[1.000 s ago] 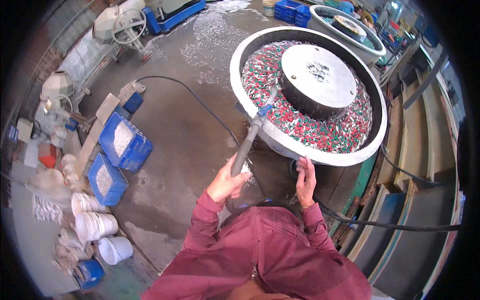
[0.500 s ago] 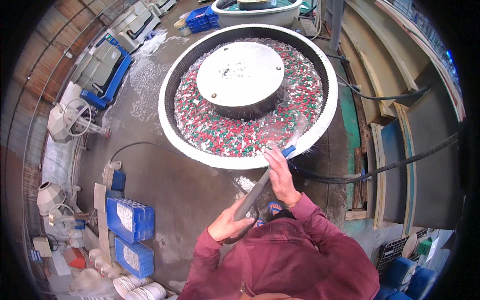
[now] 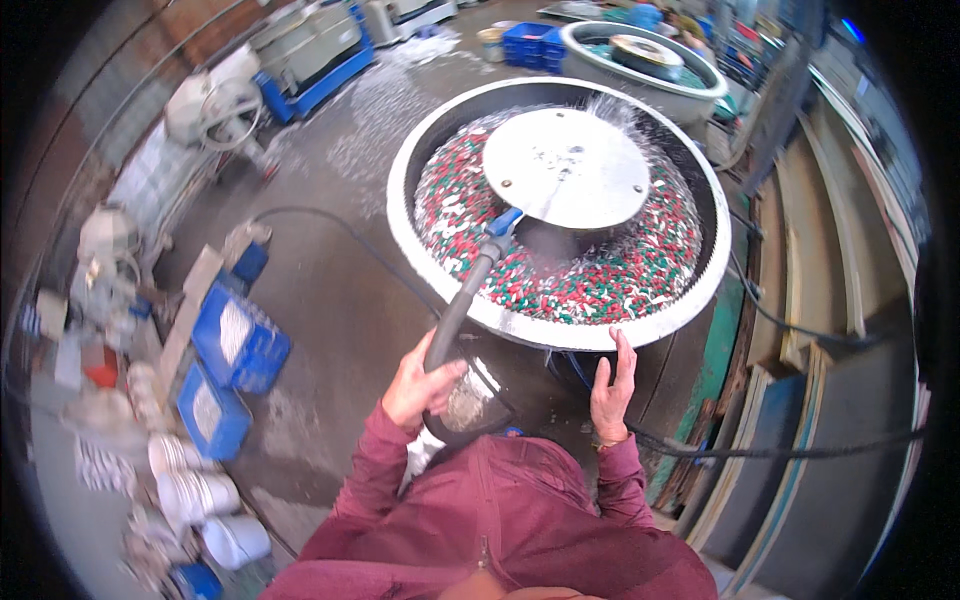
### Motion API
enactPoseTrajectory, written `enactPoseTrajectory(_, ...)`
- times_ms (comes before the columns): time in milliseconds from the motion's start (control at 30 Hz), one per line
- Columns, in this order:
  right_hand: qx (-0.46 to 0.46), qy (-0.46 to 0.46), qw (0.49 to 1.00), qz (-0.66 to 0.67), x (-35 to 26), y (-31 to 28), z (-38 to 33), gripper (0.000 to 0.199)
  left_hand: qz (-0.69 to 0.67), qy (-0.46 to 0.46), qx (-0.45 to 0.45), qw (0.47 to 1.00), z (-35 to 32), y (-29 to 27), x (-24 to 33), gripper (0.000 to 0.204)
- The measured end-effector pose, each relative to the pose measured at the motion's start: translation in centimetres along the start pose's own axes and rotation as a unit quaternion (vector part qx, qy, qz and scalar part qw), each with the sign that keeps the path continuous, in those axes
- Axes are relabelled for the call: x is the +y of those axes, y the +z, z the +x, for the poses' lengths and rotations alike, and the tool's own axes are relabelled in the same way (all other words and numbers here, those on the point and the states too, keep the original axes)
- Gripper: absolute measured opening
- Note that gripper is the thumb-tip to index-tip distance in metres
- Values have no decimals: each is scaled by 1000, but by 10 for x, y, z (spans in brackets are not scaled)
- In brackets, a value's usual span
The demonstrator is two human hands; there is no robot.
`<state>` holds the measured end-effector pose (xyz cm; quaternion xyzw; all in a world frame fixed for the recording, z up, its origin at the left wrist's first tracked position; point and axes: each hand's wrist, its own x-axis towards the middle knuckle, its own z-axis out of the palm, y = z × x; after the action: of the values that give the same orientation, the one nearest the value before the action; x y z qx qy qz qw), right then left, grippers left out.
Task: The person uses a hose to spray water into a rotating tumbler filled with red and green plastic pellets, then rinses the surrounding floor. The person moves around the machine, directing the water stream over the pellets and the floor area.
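Observation:
My left hand (image 3: 413,388) is wrapped round a grey hose (image 3: 462,306) with a blue nozzle (image 3: 505,221) at its far end. The nozzle points up over a big round tub (image 3: 404,205) with a white rim, and a spray of water breaks over the tub's far side. Many small red, green and white pieces (image 3: 455,185) lie in a ring inside it, round a raised centre with a white disc (image 3: 560,185) on top. My right hand (image 3: 612,393) holds nothing; its fingers are stretched out just in front of the near rim.
A second round tub (image 3: 585,40) and blue crates (image 3: 533,45) stand farther back. To the left are blue bins (image 3: 275,355) of white pieces, stacked white buckets (image 3: 195,495) and machines with handwheels (image 3: 215,115). A black hose (image 3: 780,450) runs off right beside large panels (image 3: 850,430).
My right hand has let go of the hose and moved right. The nozzle has swung left and up, and its spray now reaches the far side. The view has turned, shifting the tub right.

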<state>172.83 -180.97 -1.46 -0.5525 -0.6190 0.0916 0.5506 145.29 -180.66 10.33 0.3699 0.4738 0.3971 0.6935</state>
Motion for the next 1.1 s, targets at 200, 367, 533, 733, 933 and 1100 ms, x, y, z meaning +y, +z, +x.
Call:
enactPoseTrajectory(200, -37, -3, 996, 82, -21, 42, 20, 54, -57, 36, 63, 996, 0, -18, -7, 68)
enactPoseTrajectory(367, -169, -73, 978, 100, -56, 92, 74, 51, -78, 11, 41, 996, 11, -39, -8, 70)
enactPoseTrajectory(533, -276, -176, 945, -8, -67, 200, 137, 57, -46, 19, 36, 998, 6, -91, -2, 70)
enactPoseTrajectory(733, -330, -238, 912, -39, -94, 283, 165, 39, 6, 9, -5, 1000, -1, -202, 26, 66)
enactPoseTrajectory(933, -415, -189, 887, -68, -163, 322, 210, 31, -21, 59, -91, 994, 15, -282, 54, 65)
enactPoseTrajectory(1100, -404, -197, 884, -128, -213, 376, 211, 33, 22, 46, -119, 992, 21, -355, 93, 66)
